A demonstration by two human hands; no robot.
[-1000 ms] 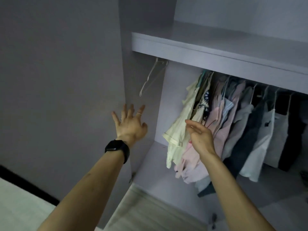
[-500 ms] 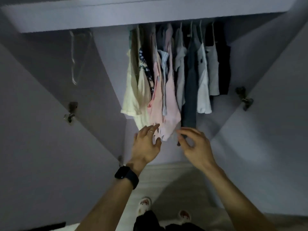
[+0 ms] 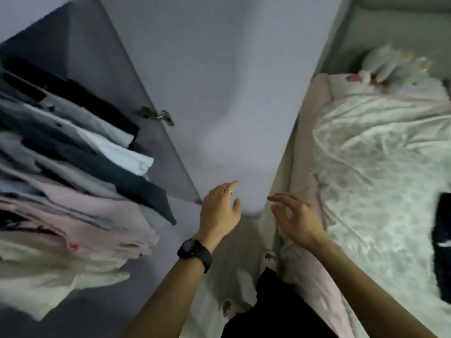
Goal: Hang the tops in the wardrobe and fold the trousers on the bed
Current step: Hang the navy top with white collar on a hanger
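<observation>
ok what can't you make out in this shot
Head view only.
Hanging tops: motion blur smears them; rail and hangers fall outside the left edge.
Dark garment on the bed: cut by the right edge, so top or trousers is unclear.
Pale heap at the bed's far end: too blurred to name.

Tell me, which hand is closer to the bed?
Right. The right hand hovers at the pink edge of the bed, holding nothing; the left hand is farther over, in front of the wardrobe door, toward the hanging tops.
</observation>
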